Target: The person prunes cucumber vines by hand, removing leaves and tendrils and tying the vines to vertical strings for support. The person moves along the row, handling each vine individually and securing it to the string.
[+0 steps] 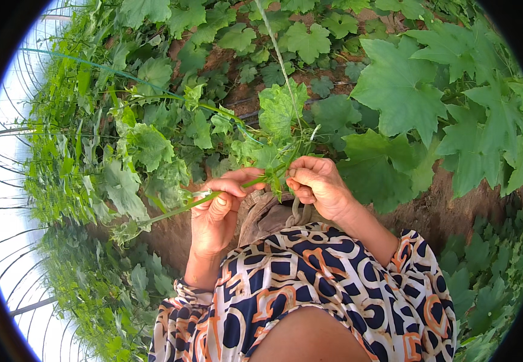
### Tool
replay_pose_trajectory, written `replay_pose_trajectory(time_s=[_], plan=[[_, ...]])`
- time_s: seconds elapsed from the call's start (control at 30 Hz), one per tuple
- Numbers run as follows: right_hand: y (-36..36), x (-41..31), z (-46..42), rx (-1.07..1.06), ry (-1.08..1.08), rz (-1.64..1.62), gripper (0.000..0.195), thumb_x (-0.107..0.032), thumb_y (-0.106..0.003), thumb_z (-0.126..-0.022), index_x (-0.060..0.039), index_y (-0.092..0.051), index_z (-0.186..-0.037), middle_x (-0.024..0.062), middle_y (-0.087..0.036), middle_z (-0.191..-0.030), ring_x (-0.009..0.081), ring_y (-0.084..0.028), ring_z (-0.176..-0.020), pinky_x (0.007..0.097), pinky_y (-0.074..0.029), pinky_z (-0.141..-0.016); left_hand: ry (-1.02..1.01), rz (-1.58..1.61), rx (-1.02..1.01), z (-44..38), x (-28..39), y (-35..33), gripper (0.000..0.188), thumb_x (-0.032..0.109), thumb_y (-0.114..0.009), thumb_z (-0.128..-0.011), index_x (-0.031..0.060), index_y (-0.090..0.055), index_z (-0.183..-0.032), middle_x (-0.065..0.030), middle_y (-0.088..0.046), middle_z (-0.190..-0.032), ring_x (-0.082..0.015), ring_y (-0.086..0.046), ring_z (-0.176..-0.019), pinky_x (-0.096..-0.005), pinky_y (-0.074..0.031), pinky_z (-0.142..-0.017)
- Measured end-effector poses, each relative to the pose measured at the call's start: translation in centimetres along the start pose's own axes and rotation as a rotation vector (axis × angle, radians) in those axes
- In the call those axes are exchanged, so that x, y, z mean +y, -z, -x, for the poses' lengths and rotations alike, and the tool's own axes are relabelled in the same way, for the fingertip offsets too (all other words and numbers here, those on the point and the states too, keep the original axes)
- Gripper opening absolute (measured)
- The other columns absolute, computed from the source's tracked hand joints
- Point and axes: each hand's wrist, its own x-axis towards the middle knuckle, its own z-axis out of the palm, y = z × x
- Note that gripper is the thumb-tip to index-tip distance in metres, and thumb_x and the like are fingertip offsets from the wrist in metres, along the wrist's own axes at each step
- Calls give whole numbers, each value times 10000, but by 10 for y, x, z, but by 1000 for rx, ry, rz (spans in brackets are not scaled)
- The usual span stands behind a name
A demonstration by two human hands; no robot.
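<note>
A green vine stem (182,207) runs through the fingers of my left hand (218,203), its curled tip hanging out to the left. Small leaves and side shoots (274,178) stick out of the vine between my two hands. My right hand (322,186) pinches a thin part of the vine with thumb and forefinger; what exactly lies between the tips is too small to make out. Just above the hands, a pale twine (276,47) comes down to the vine. A small white clip-like piece (314,132) shows beside the twine's lower end.
A teal cord (107,68) slants in from the upper left towards the vine. Large lobed leaves (399,86) crowd the right side. Dense vines (75,181) fill the left, before the greenhouse's curved ribs (8,190). Brown soil (447,212) and dark drip lines (252,114) show between plants.
</note>
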Motion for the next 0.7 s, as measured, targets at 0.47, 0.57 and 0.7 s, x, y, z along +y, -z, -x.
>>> replay_pose_trajectory(time_s=[0.47, 0.57, 0.7], plan=[[59, 17, 5, 189, -21, -284, 14, -58, -487, -757, -72, -487, -754, 16, -480, -655, 63, -400, -483, 182, -302, -391, 13, 26, -72, 7, 2, 5, 300, 333, -543, -787, 34, -539, -768, -244, -527, -931, -369, -489, -961, -514, -322, -884], [65, 29, -9, 410, 49, 44, 52, -55, -495, -765, -46, -511, -813, 1, -481, -641, 75, -407, -478, 196, -320, -404, 18, 30, -78, 10, 3, 8, 303, 326, -552, -783, 24, -554, -758, -256, -533, -913, -383, -503, -944, -527, -330, -874], [72, 46, -25, 404, 506, 823, 146, -71, -517, -775, -16, -528, -909, 0, -453, -668, 73, -413, -506, 203, -361, -446, 23, 32, -95, 11, 4, 8, 300, 327, -543, -788, 29, -555, -754, -249, -532, -911, -376, -508, -929, -544, -326, -864]])
